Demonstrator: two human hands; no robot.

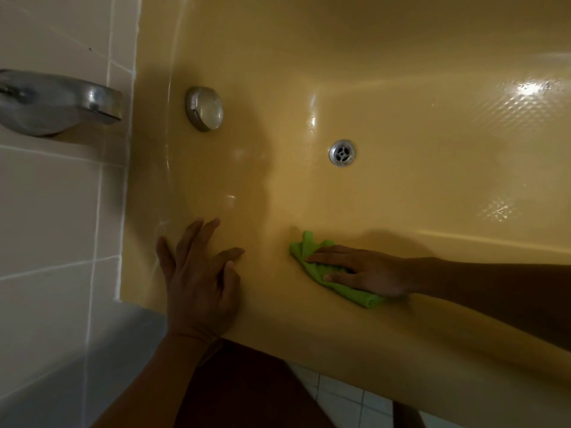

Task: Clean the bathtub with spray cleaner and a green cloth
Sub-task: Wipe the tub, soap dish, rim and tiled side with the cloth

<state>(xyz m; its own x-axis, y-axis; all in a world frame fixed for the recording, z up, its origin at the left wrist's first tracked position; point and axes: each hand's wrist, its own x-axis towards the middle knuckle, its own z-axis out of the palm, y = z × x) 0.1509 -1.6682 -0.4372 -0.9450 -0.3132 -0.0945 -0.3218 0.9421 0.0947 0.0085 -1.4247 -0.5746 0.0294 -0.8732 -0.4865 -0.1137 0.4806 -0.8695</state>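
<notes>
The yellow bathtub [401, 88] fills most of the view, its near wall and rim running along the bottom. A green cloth [304, 248] lies folded against the near inner wall. My right hand [364, 271] presses flat on the cloth with straight fingers. My left hand [197, 276] rests spread on the tub's near rim by the left corner, holding nothing. No spray cleaner bottle is in view.
A metal drain [342, 152] sits in the tub floor, a round chrome overflow cap [204, 108] on the end wall. A chrome tap spout [58, 101] juts from the tiled wall [46, 211] at left. White floor tiles [346, 400] show below the rim.
</notes>
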